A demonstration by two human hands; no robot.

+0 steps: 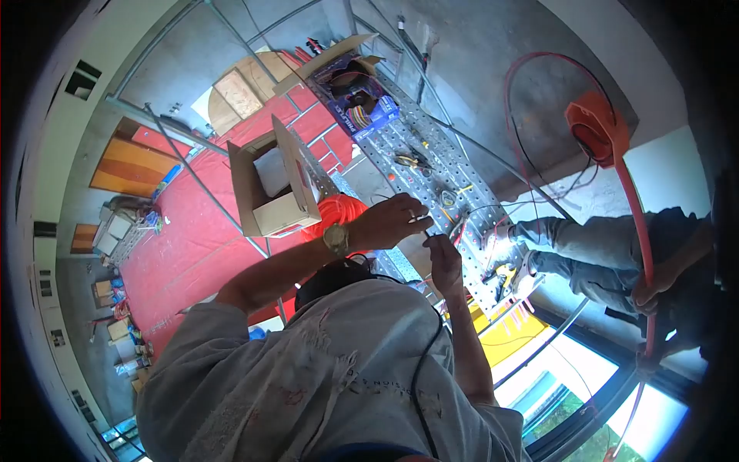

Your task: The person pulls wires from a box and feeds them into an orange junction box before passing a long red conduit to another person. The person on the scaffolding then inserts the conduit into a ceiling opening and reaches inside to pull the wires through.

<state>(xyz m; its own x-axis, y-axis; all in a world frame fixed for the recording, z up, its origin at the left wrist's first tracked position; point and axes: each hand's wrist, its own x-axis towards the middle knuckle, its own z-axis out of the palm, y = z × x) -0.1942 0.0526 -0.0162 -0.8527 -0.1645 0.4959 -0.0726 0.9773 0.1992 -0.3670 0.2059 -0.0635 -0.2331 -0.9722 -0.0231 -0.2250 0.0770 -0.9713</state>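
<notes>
My left hand (394,221), with a ring and a wristwatch (336,239) on its arm, is closed, its fingertips pinched together. Just below and to the right, my right hand (445,264) is closed too, with its fingers pointing up toward the left. Something thin and small seems to sit between the two hands; I cannot make out what it is. Both hands are above a perforated metal scaffold plank (428,171). Pliers (412,161) and other small tools lie on it. A bright light (502,245) glares near its lower end.
An open cardboard box (286,217) stands left of my hands; a blue box (372,115) of coiled items sits at the plank's far end. Scaffold tubes (188,135) cross the view above a red floor covering (181,266). At right, another person's hand (656,289) grips an orange tube (640,219).
</notes>
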